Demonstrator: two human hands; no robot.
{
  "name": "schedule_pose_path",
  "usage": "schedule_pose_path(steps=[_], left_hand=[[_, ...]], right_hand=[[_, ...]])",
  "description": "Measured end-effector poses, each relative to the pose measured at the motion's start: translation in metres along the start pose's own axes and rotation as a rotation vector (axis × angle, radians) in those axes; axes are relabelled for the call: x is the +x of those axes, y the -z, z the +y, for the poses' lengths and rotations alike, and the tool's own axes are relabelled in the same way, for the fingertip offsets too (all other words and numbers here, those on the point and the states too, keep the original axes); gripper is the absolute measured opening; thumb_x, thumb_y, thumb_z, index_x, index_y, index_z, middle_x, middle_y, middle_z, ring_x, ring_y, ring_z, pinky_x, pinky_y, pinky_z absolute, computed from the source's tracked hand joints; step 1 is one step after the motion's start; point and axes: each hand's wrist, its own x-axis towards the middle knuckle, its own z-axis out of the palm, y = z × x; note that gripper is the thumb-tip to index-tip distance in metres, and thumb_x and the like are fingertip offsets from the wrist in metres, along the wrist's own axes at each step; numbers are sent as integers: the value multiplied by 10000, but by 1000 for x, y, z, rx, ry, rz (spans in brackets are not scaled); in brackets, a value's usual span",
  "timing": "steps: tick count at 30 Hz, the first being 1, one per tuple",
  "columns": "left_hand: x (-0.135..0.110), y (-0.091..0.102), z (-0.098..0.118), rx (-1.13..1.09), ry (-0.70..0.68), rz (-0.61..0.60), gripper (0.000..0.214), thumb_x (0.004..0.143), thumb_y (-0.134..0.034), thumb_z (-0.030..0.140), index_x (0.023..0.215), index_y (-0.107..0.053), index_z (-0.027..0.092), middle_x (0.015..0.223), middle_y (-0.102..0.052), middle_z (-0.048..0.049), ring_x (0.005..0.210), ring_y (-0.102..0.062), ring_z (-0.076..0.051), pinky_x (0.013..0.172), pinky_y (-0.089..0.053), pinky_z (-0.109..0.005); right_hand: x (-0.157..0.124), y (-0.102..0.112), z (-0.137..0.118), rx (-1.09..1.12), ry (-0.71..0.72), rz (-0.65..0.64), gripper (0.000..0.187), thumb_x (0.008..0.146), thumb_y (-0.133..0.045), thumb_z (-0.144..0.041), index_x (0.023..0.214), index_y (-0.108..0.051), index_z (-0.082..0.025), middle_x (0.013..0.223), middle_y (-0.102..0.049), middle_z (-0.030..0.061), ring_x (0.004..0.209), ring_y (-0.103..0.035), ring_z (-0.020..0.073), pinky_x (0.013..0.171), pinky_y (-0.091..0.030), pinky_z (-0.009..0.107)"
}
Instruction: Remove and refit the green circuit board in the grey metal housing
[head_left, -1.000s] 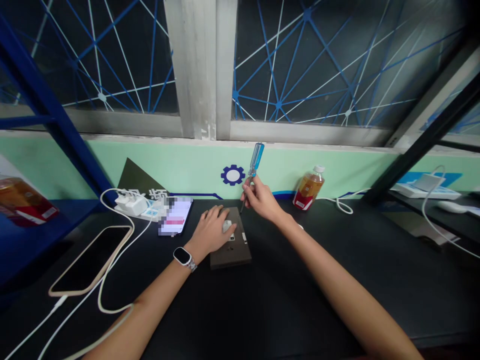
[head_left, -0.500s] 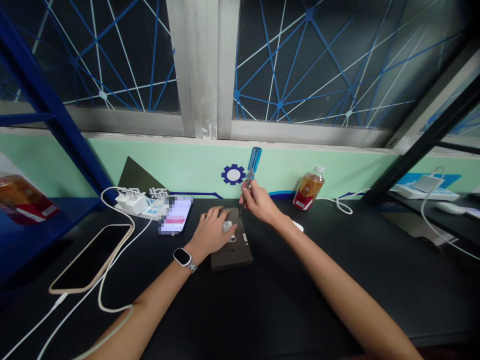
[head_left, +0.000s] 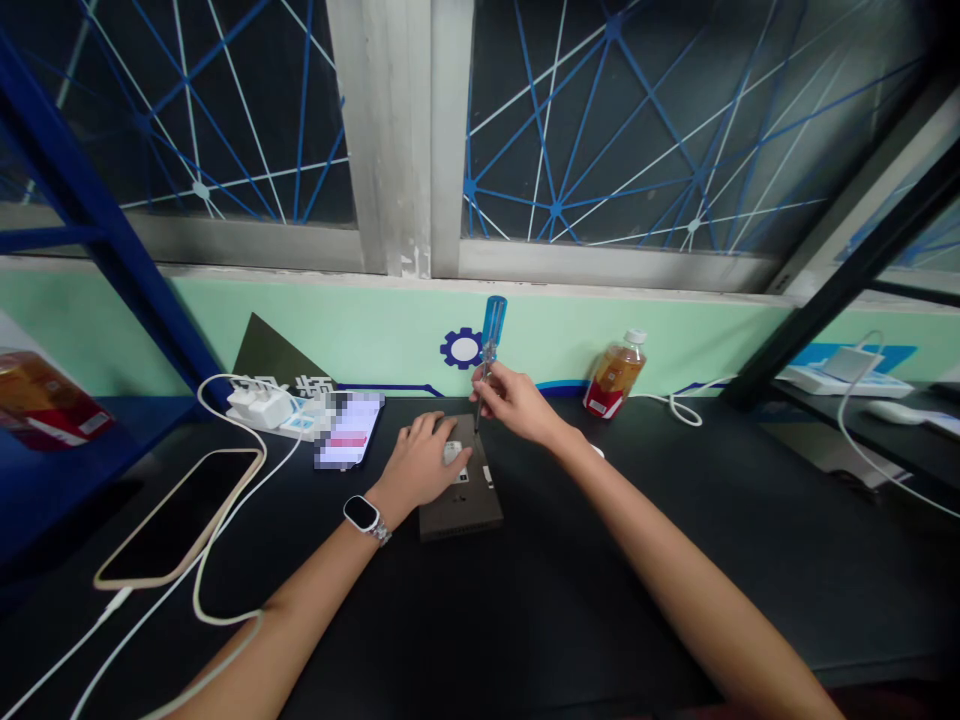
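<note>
A flat dark grey box-shaped device [head_left: 472, 510] with white labels on top lies on the black desk. My left hand [head_left: 424, 460] rests across its left side, fingers stretched forward and thumb on a label. A watch with a black face [head_left: 362, 514] is on the left wrist. My right hand [head_left: 514, 400] pinches the shaft of a screwdriver [head_left: 493, 322] with a clear blue handle. The screwdriver stands nearly upright, its tip at the right far part of the device's top. Whether the tip sits in a screw is too small to tell.
Left of the hands lie a phone with a lit screen [head_left: 352, 428], a dark-screened phone [head_left: 180, 518] and a white power strip with chargers [head_left: 262, 402]. White cables cross the left side. A drink bottle [head_left: 615, 375] stands at the back right, near a black shelf frame [head_left: 810, 290].
The screwdriver handle has tipped left to stand more upright, and my right hand has shifted slightly left with it. My left hand stays on the device.
</note>
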Motion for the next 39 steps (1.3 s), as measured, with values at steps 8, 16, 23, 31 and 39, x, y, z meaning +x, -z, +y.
schedule_pose_path(steps=[8, 16, 23, 31, 39], left_hand=[[1, -1, -1, -7, 1, -2, 508, 970, -421, 515, 1359, -516, 203, 1423, -508, -164, 1352, -420, -325, 1035, -395, -510], [5, 7, 3, -94, -18, 17, 484, 957, -480, 469, 1365, -531, 215, 1444, -506, -150, 1369, -416, -325, 1085, -354, -533], [48, -5, 7, -741, -106, 6, 306, 952, -502, 290, 1138, -706, 160, 1145, -727, -110, 1062, -673, -253, 942, -500, -361], [50, -15, 7, -956, -2, 37, 205, 881, -613, 282, 896, -762, 142, 852, -775, -62, 831, -713, -227, 764, -534, -302], [57, -22, 10, -1017, 121, 124, 165, 777, -726, 297, 787, -715, 133, 771, -756, -75, 715, -696, -189, 684, -540, -280]], right_hand=[[3, 2, 9, 224, -139, 16, 265, 811, -714, -392, 839, -681, -130, 704, -675, 43, 629, -660, 152, 600, -549, 265], [1, 8, 2, 259, -163, -176, 232, 950, -546, -322, 1059, -638, -139, 1007, -730, 105, 656, -678, 122, 482, -502, 193], [1, 11, 0, 251, -165, -188, 229, 981, -488, -291, 1131, -573, -142, 1061, -716, 105, 516, -656, 87, 443, -477, 190], [2, 5, 5, 186, -137, -4, 269, 851, -692, -349, 1017, -611, -155, 780, -702, 39, 577, -680, 151, 484, -526, 238], [4, 6, 6, 294, -189, -61, 223, 862, -668, -368, 835, -620, -151, 613, -663, 15, 581, -684, 153, 517, -549, 236]])
